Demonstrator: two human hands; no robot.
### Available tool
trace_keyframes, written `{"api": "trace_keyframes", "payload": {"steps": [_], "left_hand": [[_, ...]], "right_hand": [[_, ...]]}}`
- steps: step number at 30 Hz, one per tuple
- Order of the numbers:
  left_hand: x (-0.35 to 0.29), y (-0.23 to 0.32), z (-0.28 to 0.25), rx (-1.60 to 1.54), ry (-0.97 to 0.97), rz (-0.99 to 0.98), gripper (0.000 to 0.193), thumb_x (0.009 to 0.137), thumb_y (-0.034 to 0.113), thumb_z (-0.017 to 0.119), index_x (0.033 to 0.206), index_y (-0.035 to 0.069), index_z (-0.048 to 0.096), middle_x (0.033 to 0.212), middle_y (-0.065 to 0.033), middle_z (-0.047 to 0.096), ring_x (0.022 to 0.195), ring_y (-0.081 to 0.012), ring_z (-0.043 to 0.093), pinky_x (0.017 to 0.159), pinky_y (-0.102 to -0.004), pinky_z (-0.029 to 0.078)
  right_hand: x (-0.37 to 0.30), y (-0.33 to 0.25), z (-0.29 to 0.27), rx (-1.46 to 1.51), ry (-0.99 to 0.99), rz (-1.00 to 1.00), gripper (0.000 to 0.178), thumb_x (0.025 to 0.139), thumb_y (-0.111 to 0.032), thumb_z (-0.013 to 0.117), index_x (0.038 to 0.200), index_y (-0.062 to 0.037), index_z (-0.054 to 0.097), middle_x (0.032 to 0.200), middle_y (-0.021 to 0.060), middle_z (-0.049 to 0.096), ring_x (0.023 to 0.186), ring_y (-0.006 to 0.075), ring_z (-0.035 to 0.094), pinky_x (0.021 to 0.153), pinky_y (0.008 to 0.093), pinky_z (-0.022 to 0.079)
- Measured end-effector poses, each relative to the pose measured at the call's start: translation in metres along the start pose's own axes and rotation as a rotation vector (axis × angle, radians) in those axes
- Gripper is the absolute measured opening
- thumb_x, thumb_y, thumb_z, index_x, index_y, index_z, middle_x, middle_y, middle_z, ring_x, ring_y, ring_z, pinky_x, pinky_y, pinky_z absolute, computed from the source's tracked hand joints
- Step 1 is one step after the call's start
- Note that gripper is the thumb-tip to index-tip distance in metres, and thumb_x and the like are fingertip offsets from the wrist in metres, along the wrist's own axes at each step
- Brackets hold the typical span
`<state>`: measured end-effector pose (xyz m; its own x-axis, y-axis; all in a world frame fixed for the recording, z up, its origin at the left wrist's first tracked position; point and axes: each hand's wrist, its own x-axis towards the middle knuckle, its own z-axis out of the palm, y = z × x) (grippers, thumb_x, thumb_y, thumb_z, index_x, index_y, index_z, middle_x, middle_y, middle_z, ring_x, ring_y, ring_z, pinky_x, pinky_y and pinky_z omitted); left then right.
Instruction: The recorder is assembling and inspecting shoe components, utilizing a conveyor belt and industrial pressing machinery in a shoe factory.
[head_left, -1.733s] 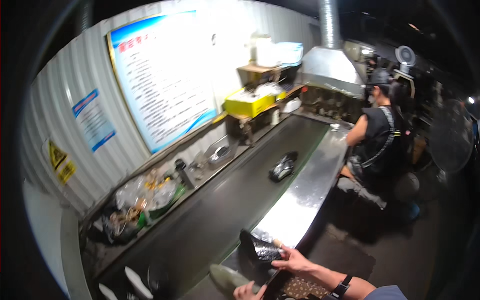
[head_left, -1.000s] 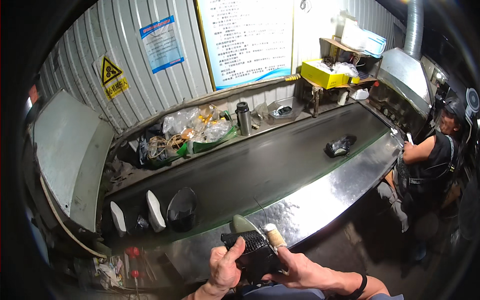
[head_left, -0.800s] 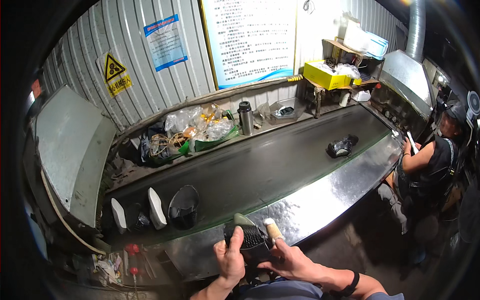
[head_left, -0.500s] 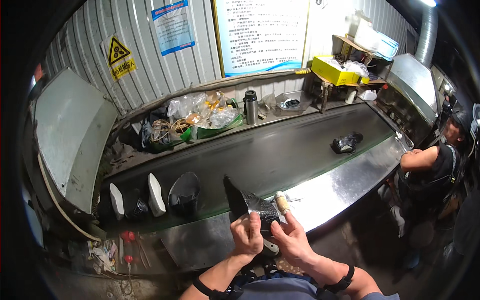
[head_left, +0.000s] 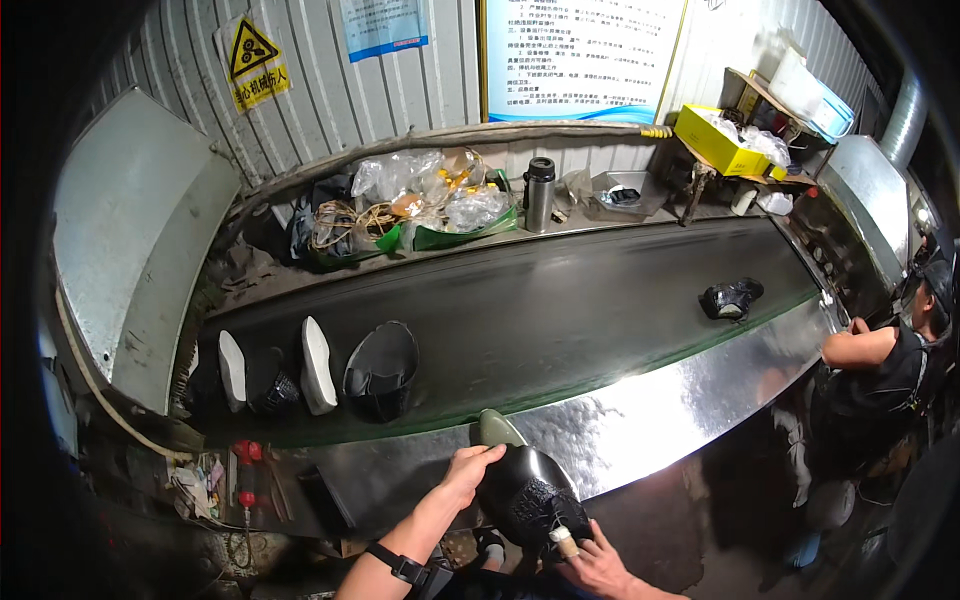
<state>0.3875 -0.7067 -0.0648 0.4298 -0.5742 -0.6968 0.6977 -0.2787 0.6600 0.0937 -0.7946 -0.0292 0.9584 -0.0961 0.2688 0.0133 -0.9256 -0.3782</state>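
Observation:
Above the metal ledge's front edge, a glossy black shoe upper (head_left: 528,485) with a textured patch is held between my hands. A pale green piece, apparently a shoe last (head_left: 499,429), sticks out past its far end. My left hand (head_left: 468,472) is closed on the far left side, thumb along the edge where the upper meets the green piece. At the near right end, my right hand (head_left: 592,566) grips the upper; one finger wears a tan wrapping (head_left: 565,541). The right fingertips under the upper are hidden.
On the dark conveyor belt (head_left: 560,290) stand two white soles (head_left: 319,366), black shoe parts (head_left: 381,372) and, far right, a black shoe (head_left: 731,298). Red-handled tools (head_left: 247,470) lie at left. Behind are a steel flask (head_left: 539,195) and plastic bags. A person (head_left: 885,350) is at right.
Both hands have drawn the upper down and nearer, turning it so its glossy face shows. The green piece now points away at the far end. My hands have moved farther apart.

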Motion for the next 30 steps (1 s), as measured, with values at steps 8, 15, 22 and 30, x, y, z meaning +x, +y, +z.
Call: {"api": "trace_keyframes", "payload": {"steps": [8, 15, 22, 30], "left_hand": [[0.078, 0.006, 0.009, 0.931, 0.812, 0.796, 0.026, 0.078, 0.033, 0.077, 0.088, 0.009, 0.077, 0.088, -0.0125, 0.066, 0.087, -0.0295, 0.064, 0.083, -0.0409, 0.049], [0.053, 0.002, 0.009, 0.715, 0.732, 0.708, 0.022, 0.085, 0.026, 0.070, 0.087, 0.004, 0.074, 0.088, -0.0193, 0.068, 0.082, -0.0364, 0.066, 0.076, -0.0424, 0.050], [0.024, 0.004, 0.026, 0.852, 0.756, 0.216, 0.073, 0.069, 0.047, 0.081, 0.121, 0.001, 0.058, 0.119, -0.0196, 0.058, 0.109, -0.0335, 0.058, 0.093, -0.0429, 0.047], [0.039, -0.006, 0.016, 0.953, 0.769, 0.405, 0.052, 0.068, 0.037, 0.077, 0.105, 0.006, 0.058, 0.107, -0.0191, 0.061, 0.100, -0.0376, 0.060, 0.085, -0.0469, 0.049]], "right_hand": [[0.023, 0.028, 0.074, 0.250, 0.417, 0.170, 0.083, 0.063, -0.025, 0.091, 0.129, 0.0041, 0.051, 0.105, 0.0155, 0.057, 0.095, 0.0284, 0.058, 0.104, 0.0392, 0.042], [0.026, 0.048, 0.078, 0.854, 0.172, 0.334, 0.112, 0.069, -0.017, 0.088, 0.147, 0.0108, 0.013, 0.150, 0.0286, 0.027, 0.140, 0.0349, 0.031, 0.111, 0.0396, 0.032], [0.020, 0.052, 0.067, 0.513, -0.186, 0.117, 0.087, 0.078, -0.018, 0.076, 0.143, 0.0087, 0.025, 0.146, 0.0339, 0.027, 0.139, 0.0498, 0.022, 0.118, 0.0542, 0.009], [0.032, 0.061, 0.071, 0.693, -0.088, 0.067, 0.084, 0.073, -0.013, 0.079, 0.141, 0.0064, 0.033, 0.139, 0.0363, 0.035, 0.133, 0.0502, 0.034, 0.112, 0.0545, 0.025]]}}
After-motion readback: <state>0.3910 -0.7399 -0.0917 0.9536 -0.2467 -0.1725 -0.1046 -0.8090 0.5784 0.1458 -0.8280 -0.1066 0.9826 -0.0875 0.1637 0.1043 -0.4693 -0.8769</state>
